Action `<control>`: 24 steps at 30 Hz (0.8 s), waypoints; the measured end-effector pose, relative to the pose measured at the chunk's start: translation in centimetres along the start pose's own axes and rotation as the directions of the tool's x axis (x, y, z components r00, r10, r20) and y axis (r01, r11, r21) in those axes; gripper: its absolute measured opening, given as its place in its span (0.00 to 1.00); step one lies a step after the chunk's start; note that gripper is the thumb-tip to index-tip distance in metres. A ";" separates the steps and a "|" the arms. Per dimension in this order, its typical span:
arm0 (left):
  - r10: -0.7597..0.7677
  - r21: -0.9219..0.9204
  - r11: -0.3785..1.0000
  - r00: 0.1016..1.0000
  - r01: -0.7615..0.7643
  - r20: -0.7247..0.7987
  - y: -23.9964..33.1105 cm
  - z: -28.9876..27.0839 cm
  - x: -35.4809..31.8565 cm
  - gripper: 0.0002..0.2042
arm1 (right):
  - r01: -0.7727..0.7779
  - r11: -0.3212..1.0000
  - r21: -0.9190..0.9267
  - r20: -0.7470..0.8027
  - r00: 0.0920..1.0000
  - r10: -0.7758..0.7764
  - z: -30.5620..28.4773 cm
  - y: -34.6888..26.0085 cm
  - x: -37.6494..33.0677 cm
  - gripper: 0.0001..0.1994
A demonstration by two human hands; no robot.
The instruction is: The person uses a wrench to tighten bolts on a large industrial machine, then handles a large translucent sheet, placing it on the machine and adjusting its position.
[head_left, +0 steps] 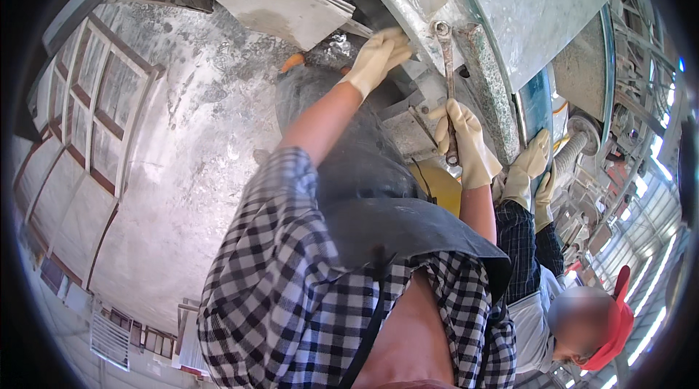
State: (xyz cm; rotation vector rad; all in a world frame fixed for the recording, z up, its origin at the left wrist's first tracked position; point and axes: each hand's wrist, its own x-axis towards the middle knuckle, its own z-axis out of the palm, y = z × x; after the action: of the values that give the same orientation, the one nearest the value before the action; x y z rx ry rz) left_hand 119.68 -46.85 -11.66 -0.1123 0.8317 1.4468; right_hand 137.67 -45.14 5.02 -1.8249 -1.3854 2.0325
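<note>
The checked shirt sleeve (291,272) fills the foreground, its forearm rising to the gloved left hand (378,57), fingers pressed together against the metal frame (408,3) overhead. The gloved right hand (466,143) is wrapped around the lower shank of one spanner (445,76), whose ring end sits on a fitting up on the curved frame. The work looks midway: the spanner is seated, the fitting not yet freed or finished. To the right, a co-worker's two gloved hands (535,174) grip a blue pipe (537,108).
</note>
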 end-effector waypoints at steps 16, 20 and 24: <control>-0.505 -0.162 0.862 0.837 0.480 -0.211 -1.1 -0.4 10.0 0.10 | -0.029 0.999 0.033 -0.053 0.998 0.031 0.4 -0.3 0.0 0.25; -0.702 -0.023 0.707 0.698 0.707 -0.139 0.4 -1.1 10.5 0.18 | -0.061 0.998 0.026 -0.054 0.997 0.063 0.5 -0.7 -0.2 0.25; -0.770 0.189 0.618 0.636 0.763 -0.051 1.1 -1.2 9.9 0.22 | -0.038 0.998 0.042 -0.014 0.999 0.038 0.4 -0.8 -0.2 0.25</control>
State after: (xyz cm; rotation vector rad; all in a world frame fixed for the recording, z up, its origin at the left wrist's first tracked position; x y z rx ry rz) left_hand 117.20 -39.15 -17.59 -0.2621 0.7498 0.5339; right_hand 137.00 -45.10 5.64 -1.8597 -1.3045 2.0449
